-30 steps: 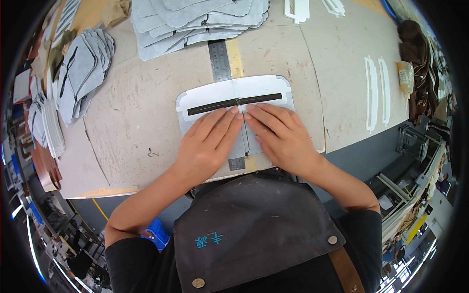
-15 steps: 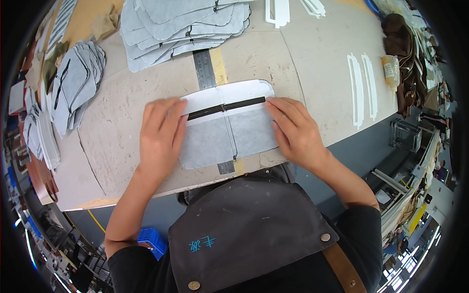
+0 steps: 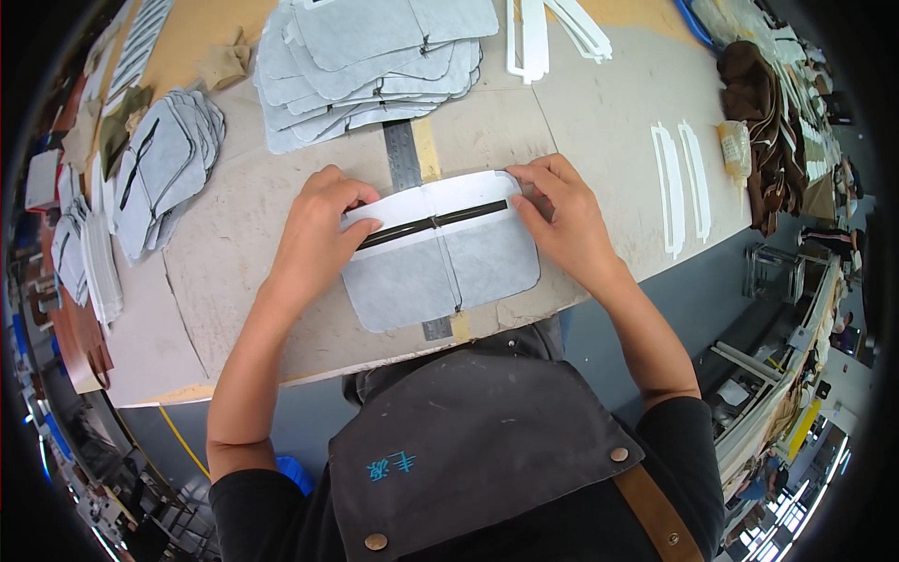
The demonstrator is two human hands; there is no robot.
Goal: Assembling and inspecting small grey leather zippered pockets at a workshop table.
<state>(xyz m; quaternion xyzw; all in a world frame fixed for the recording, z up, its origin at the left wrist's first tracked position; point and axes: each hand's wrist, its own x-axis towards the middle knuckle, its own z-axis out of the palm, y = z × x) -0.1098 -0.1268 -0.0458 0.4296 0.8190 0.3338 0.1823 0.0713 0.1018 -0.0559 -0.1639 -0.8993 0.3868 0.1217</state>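
A light grey fabric panel with rounded corners lies flat near the table's front edge. A white strip runs along its far side, with a long narrow black slot in it, and a thin dark seam crosses the panel's middle. My left hand grips the far left corner, its thumb on the white strip by the slot's end and its fingers at the far edge. At the far right corner my right hand pinches the panel the same way, thumb beside the slot's other end.
Beyond the panel lies a stack of similar grey panels; another pile is at the left. A steel ruler passes under the panel. White slotted strips, a bottle and dark brown material sit at the right.
Both hands have shifted to the panel's far corners, with fingers now over the far edge and thumbs near the slot's ends. The panel still lies flat.
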